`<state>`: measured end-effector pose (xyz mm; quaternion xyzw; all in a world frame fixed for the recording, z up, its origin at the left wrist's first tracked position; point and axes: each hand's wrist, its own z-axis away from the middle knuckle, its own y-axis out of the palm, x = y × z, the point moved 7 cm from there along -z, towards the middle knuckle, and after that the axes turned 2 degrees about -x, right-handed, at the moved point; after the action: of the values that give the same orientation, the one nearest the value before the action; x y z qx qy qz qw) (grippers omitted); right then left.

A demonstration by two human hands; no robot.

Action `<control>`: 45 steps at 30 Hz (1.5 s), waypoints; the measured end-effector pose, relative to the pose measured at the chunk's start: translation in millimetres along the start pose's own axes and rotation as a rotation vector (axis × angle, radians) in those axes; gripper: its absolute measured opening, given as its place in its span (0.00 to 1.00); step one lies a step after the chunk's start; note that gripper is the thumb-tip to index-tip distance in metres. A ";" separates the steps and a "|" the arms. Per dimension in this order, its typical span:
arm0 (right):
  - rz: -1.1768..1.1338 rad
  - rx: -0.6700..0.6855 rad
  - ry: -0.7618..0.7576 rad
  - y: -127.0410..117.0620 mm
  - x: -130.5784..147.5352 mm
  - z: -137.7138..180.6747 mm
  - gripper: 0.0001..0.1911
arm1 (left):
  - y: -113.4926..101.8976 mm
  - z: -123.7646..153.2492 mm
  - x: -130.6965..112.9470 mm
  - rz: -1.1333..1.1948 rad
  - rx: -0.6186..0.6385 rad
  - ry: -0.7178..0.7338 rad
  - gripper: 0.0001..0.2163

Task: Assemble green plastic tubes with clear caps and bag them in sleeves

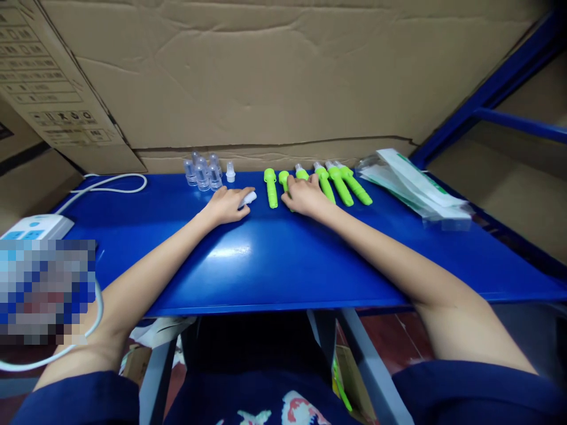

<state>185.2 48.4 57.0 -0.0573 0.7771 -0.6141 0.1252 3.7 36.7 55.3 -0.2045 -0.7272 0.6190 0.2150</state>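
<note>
A big sheet of brown cardboard [274, 71] walls off the back in the head view, and below it runs a glossy blue table [283, 260], light bouncing off its middle. A white power strip [53, 223] sits at the left edge, flat plastic bags [411, 183] lie in a pile at the right.

Now to the left hand [225, 205]: thumb and fingers closed, pinching a small white piece [248, 198] that pokes out past the fingertips toward the right, just above the tabletop. Right behind that hand, a tight cluster of clear caps [202, 176], and beside them one white fitting [230, 172] standing upright on its own.

Across to the right hand [305, 196], fingers curved and spread, coming down over a green handle [284, 177]! The handle's round head shows at the thumb side; the rest disappears under the fingers, so whether the grip is firm cannot be told. Just left of it, between the two hands, lies a lone green handle [271, 192], untouched, its wide end toward the cardboard. And to the right, a fanned row of green handles with pale tips [340, 188], the nearest partly covered by the hand.
</note>
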 end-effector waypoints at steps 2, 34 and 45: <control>0.003 -0.038 0.014 0.8 -1.9 -0.3 0.20 | 0.6 0.7 -1.4 -0.013 0.006 0.015 0.25; -0.238 0.023 0.011 25.2 -20.3 -11.3 0.41 | 6.5 1.9 -0.6 0.090 -0.049 0.004 0.22; -0.191 0.048 0.006 23.8 -15.8 -9.8 0.34 | 4.7 2.5 -2.7 0.052 -0.031 -0.015 0.23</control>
<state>199.4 67.1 38.1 -0.1262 0.7536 -0.6419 0.0650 4.6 33.8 50.1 -0.2218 -0.7326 0.6148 0.1902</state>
